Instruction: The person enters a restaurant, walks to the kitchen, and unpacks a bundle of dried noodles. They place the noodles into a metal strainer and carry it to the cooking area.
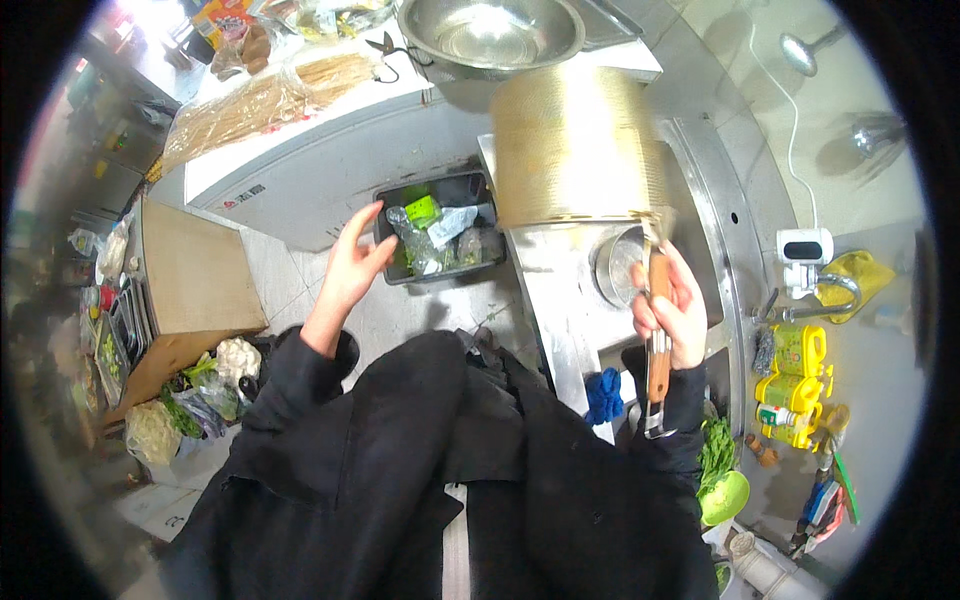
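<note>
My right hand is closed around the wooden handle of a large wire-mesh strainer, whose blurred golden mesh hangs over the steel sink. Below the strainer, a round metal container is partly covered by it. My left hand is held out with nothing in it, thumb and fingers apart. Just beyond its fingertips, a dark bin on the floor contains plastic bags and green scraps.
A steel bowl, scissors and bagged thin sticks lie on the white freezer top. At right are a faucet and yellow jugs. A blue cloth hangs at the sink's edge. Vegetables stand at lower left.
</note>
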### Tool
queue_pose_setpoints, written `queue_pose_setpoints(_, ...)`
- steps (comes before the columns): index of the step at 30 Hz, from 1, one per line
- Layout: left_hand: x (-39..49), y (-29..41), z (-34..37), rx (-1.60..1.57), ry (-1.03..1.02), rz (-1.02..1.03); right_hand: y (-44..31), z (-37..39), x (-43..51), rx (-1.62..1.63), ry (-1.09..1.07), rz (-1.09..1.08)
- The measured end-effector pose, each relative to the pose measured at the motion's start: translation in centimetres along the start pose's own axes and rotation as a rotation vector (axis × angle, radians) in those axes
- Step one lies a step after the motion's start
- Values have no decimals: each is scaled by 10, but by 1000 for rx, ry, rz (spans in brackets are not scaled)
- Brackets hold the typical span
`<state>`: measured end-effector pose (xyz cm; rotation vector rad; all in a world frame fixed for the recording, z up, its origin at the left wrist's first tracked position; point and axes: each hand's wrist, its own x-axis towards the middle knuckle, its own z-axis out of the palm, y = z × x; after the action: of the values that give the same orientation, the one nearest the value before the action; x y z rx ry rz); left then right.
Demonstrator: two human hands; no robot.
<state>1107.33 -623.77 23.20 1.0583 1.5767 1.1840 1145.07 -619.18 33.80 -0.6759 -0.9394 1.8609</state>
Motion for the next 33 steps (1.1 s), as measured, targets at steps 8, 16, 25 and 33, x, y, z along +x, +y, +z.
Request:
queue_pose_setpoints(8,-31,-41,-28,26,100,-140,85,-94,28,-578,568,-294)
queue_pose_setpoints(16,-35,-29,-24,78,96,-150,122,-101,65,-781,502,273)
queue_pose_setpoints(25,-37,-43,-18,30,24,-112,121,-83,70,-1095,517,327)
queue_pose_setpoints(33,-32,-36,39,199,-174,60,84,-16,27,-800,202,-122)
